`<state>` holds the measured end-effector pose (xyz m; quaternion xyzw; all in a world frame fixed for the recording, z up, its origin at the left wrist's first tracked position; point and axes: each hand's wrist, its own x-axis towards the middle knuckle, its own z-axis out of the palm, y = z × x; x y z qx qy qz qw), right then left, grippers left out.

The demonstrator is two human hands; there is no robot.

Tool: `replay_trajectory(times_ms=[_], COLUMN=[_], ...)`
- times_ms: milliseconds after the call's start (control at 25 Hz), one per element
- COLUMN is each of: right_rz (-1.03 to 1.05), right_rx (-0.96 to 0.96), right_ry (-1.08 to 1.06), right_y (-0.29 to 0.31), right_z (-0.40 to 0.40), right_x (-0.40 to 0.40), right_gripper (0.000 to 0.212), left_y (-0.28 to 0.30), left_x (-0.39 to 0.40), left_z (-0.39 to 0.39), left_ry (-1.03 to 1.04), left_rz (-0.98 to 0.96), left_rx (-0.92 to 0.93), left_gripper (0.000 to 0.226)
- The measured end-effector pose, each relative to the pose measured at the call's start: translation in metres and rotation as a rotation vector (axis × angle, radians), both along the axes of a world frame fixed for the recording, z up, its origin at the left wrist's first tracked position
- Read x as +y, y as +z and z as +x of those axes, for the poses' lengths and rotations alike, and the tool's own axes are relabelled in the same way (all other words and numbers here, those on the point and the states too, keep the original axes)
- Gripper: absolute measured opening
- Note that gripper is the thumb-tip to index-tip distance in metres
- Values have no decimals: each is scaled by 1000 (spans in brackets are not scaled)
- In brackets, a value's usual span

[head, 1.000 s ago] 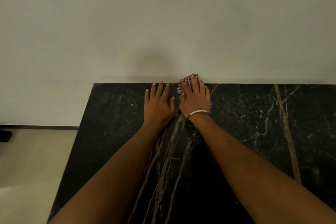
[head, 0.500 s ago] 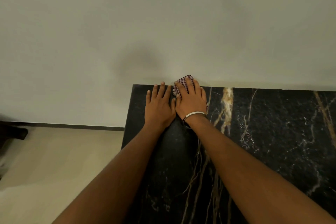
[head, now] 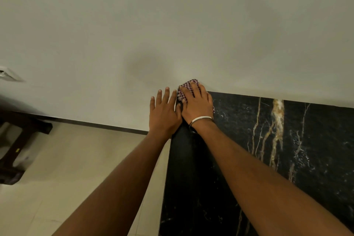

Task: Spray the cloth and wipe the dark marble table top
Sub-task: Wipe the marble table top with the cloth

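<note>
1. Purple-white checked cloth (head: 188, 87) has been pushed leftward to the far-left corner of the dark veined marble table top (head: 268, 149).
2. Right hand (head: 197, 104) is pressed flat on cloth, fingers straight.
3. Left hand (head: 164, 113) is flat, holding nothing, now overhanging the edge.
4. Far strip judged finished; return pass needed.

No legible text or labels anywhere.

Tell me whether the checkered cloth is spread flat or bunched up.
Bunched up. The checkered cloth shows only as a small wad poking out past the fingers of the right hand, which presses it at the table top's far corner.
</note>
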<state>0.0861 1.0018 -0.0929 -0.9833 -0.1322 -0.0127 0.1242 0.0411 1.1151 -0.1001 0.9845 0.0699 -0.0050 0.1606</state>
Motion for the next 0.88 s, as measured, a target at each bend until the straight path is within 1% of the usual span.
replay_trajectory(times_ms=[400,520,720,880], right_rz=[-46,-34,-59,-35], right_rx=[-3,-14,-17,-7], right_ry=[139,158,183,221], right_y=[1,1,1,-1], right_z=[-21,-33,-67,-102], right_x=[17,16,15,8], right_gripper=[51,48,49,48], left_y=[-6,-4,-1,-2], left_x=[16,17,17,11], left_z=[-23,-35,-65,-97], left_ry=[33,24,29,64], left_rz=[21,31,73,68], left_rx=[52,29,70,71], left_gripper=[60,59,60,60])
